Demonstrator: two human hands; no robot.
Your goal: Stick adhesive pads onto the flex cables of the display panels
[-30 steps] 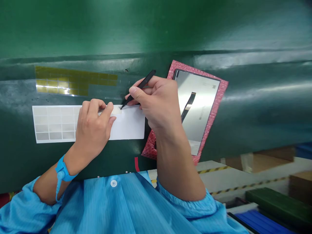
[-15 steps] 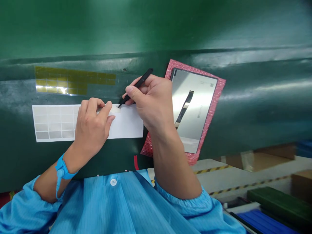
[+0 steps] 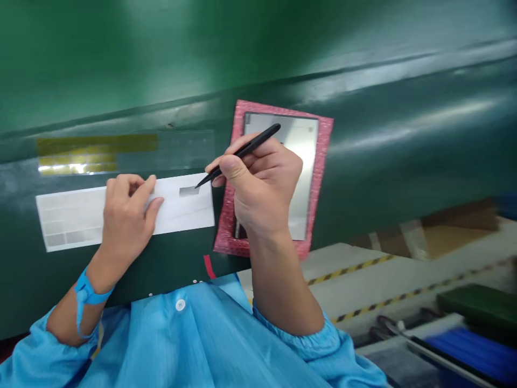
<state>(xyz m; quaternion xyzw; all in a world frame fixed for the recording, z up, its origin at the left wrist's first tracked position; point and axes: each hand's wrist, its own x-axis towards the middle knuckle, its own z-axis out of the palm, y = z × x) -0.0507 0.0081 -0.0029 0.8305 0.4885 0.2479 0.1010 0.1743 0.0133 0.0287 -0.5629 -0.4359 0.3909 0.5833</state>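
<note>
Nearest, a red strip (image 3: 209, 266) lies on the table (image 3: 169, 269), this side of the white sheet (image 3: 173, 218). The left hand (image 3: 128, 213) rests on the sheet, thumb and forefinger spread. Over the sheet's right end, the right hand (image 3: 264, 183) pinches a black pointed tool (image 3: 252, 145), its tip at a grey label (image 3: 186, 192). Right of the sheet, a panel (image 3: 306, 199) lies on pink wrap (image 3: 322, 156); beyond the sheet, a clear strip (image 3: 186, 145) bears yellow pieces (image 3: 125, 144).

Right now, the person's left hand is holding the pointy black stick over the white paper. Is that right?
Not quite: it's the right hand that holds the pointy black stick over the white paper. The left hand rests on the paper instead. The head view shows this.
</note>
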